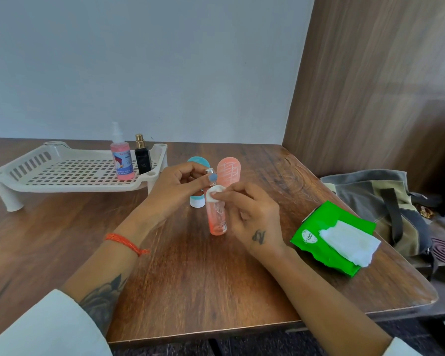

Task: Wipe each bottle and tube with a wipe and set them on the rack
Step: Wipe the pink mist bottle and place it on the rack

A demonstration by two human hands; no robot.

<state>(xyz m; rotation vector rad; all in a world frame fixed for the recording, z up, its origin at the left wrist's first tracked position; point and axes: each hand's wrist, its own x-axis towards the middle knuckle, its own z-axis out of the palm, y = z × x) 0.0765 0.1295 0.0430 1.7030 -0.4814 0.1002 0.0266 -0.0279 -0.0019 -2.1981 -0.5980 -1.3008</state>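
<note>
The slim clear bottle of orange-pink liquid (217,219) stands upright on the wooden table (195,278), long axis vertical, nozzle up. It looks light, rigid and slick. The left hand (176,187) pinches its top; the right hand (252,214) presses a round white pad (214,193) against its shoulder.
</note>
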